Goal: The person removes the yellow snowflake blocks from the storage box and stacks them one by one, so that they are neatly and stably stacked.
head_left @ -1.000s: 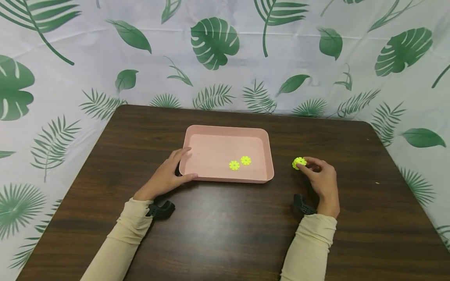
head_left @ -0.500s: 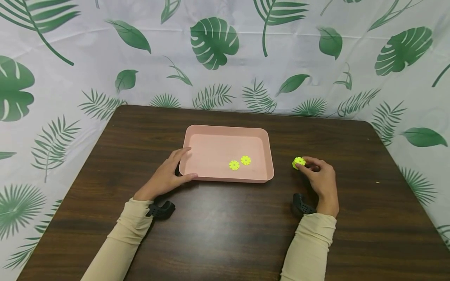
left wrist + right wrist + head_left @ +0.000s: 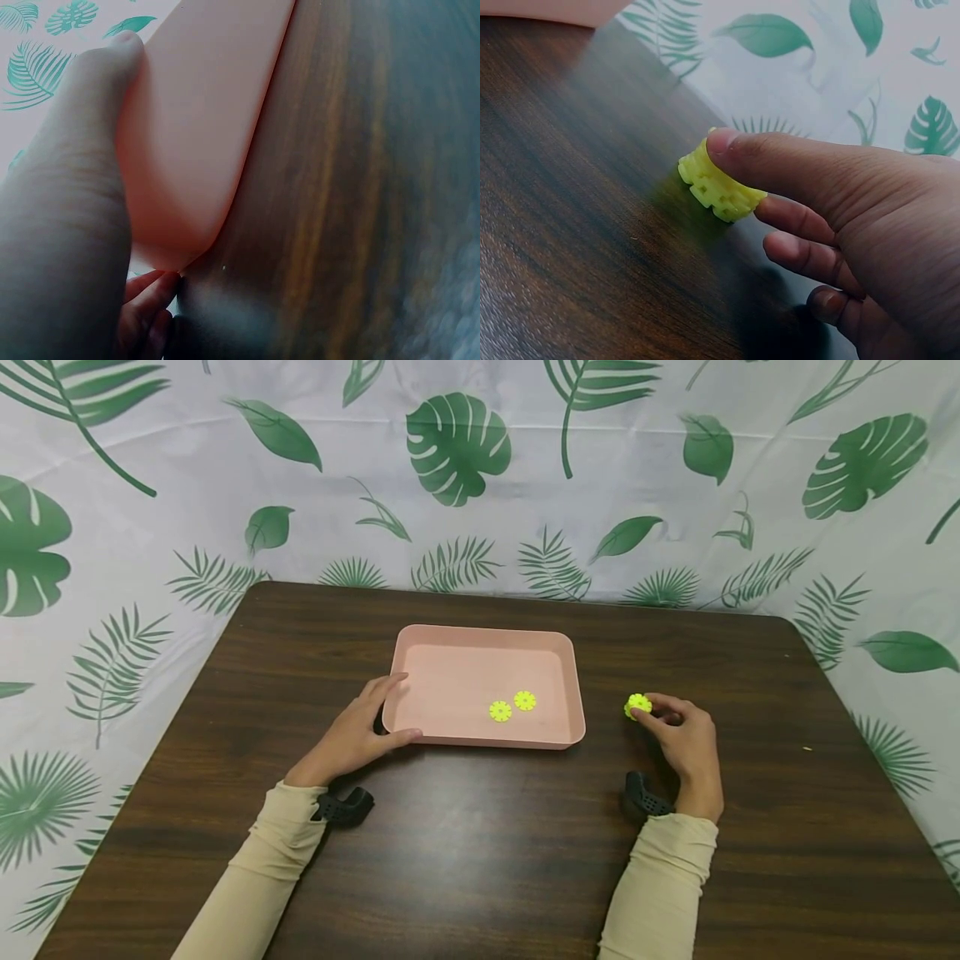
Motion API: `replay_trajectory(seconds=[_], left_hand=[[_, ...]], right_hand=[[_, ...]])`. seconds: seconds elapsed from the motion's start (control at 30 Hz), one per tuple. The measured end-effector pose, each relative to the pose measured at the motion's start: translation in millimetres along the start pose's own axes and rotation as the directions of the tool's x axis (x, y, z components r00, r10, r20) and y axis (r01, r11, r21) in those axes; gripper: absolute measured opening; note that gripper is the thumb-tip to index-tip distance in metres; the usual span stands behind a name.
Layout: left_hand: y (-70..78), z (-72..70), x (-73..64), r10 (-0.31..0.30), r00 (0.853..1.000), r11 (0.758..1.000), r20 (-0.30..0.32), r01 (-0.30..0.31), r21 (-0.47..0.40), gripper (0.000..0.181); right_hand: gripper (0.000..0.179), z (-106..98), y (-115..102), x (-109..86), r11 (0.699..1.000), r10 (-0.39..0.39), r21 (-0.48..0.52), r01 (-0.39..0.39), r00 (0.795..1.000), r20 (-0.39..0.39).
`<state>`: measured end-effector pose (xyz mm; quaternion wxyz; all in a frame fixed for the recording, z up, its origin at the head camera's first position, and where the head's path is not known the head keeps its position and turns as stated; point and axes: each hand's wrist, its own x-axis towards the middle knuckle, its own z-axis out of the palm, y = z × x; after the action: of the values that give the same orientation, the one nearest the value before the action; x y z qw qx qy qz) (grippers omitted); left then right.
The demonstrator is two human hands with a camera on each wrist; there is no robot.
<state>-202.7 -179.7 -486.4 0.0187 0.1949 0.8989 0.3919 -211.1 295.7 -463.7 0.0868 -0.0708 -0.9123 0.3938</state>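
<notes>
A shallow pink tray (image 3: 480, 664) lies on the table with two flat yellow notched discs (image 3: 500, 711) inside, side by side toward its front right. My left hand (image 3: 351, 739) grips the tray's front left corner, thumb along the front rim and fingertips over the left rim. In the left wrist view the thumb lies against the pink wall (image 3: 195, 112) and curled fingers show at the corner below. To the right of the tray, my right hand (image 3: 684, 739) pinches a small stack of yellow notched discs (image 3: 716, 184) between thumb and fingers, close over the table.
The dark wood table (image 3: 480, 860) ends at the back against a white cloth (image 3: 330, 493) printed with green leaves. A black wrist mount (image 3: 343, 807) sits at the left wrist and another black mount (image 3: 645, 797) at the right. A tiny light speck (image 3: 807, 748) lies at the right.
The disc stack has shifted very slightly within the right hand's fingers. The left hand and tray stay in place; the head view has tilted a little.
</notes>
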Motion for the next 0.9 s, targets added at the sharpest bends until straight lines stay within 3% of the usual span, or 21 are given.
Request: replay_trajectory(seconds=[0.9], left_hand=[[4.0,-1.8,-0.7,-0.011,1.000,1.000,0.005,0.011,-0.023,0.090]], right_hand=[[0.054,-1.1,-0.9,-0.7,0.999,0.035,-0.007,-0.035,0.998,0.049]])
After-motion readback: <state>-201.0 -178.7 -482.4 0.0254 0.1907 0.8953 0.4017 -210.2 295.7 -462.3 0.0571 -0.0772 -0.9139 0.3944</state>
